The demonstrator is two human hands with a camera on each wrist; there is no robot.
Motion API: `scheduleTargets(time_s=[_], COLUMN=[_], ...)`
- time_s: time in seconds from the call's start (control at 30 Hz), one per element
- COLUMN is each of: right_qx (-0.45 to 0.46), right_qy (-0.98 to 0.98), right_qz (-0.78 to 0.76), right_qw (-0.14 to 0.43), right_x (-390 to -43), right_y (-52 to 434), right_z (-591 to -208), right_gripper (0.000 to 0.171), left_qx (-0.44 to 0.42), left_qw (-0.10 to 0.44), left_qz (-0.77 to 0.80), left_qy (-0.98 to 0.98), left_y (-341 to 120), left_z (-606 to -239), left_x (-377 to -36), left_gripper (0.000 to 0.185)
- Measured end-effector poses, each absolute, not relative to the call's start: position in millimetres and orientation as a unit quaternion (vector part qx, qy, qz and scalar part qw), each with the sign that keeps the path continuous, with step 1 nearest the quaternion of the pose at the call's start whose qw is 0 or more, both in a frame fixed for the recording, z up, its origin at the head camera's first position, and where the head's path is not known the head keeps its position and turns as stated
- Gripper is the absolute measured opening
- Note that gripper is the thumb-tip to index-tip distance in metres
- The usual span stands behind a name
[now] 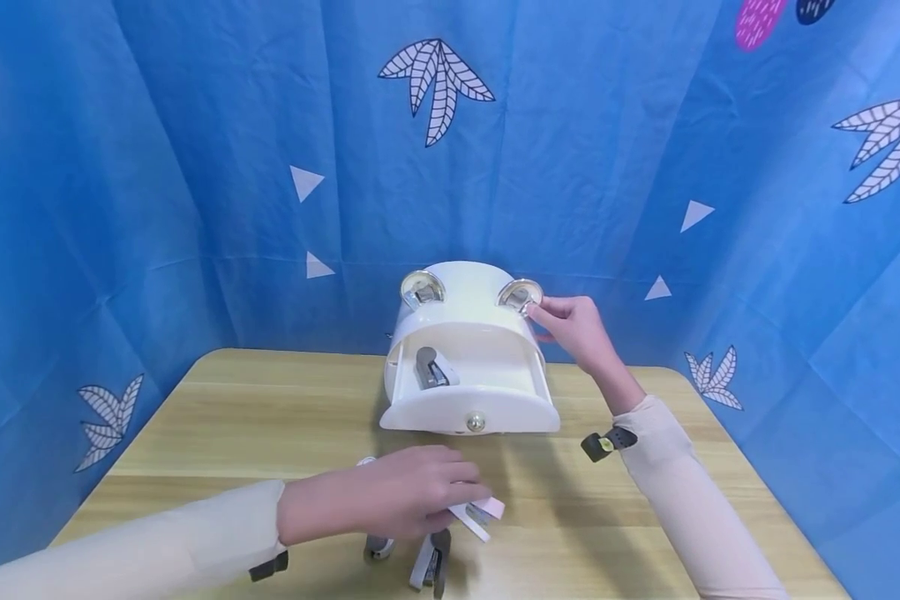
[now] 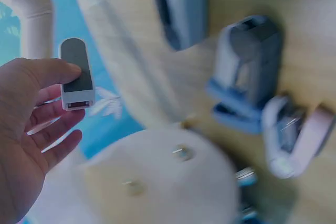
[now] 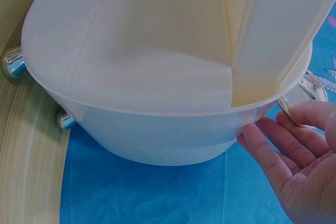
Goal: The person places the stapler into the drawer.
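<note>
Staplers (image 1: 431, 562) are lying on the table (image 1: 217, 425) just under the left hand (image 1: 390, 500), nearest the head camera. Left thumb and fingers (image 2: 63, 111) are pinching a small grey-and-white stapler (image 2: 77, 74); a pink one (image 1: 487, 508) is sitting just beyond the fingertips. Right hand (image 1: 573, 325) is resting its loosely spread fingers (image 3: 262, 142) against the white box (image 1: 468, 333), fingertips touching its right knob (image 1: 520, 294). Its drawer (image 1: 468, 404) is standing open, holding a grey stapler (image 1: 431, 368).
</note>
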State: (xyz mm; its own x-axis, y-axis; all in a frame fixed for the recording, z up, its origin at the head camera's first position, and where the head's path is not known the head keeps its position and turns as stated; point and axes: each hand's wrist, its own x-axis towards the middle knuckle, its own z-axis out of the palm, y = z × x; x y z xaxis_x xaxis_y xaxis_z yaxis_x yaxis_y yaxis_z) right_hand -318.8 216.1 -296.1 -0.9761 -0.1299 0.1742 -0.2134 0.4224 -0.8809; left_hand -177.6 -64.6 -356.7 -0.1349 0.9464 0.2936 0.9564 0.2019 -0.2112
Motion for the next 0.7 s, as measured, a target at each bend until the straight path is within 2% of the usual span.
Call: scheduleTargets(time_s=[0.2, 0.33, 0.5, 0.7], right_qx=[0.1, 0.102, 0.106, 0.103], right_qy=[-0.838, -0.838, -0.836, -0.841], right_qz=[0.536, 0.534, 0.536, 0.529], right_qw=[0.038, 0.044, 0.047, 0.045], right_x=[-318.5, -318.3, -318.9, -318.7], right_y=[214.6, 215.4, 214.7, 215.2], right_z=[-295.3, -294.8, -295.0, -294.7], right_gripper=[0.038, 0.037, 0.035, 0.035], left_qx=[-0.654, -0.649, -0.621, -0.577], left_qw=[0.291, 0.333, 0.342, 0.284], left_qz=[-0.046, -0.093, -0.146, -0.155], left_qy=[-0.697, -0.678, -0.69, -0.75], left_y=[-62.5, -64.1, -73.1, -89.0], left_z=[-305.7, -275.4, -249.3, -221.0], left_x=[-164.6, -167.2, -182.8, -205.1], left_gripper=[0.038, 0.042, 0.045, 0.047])
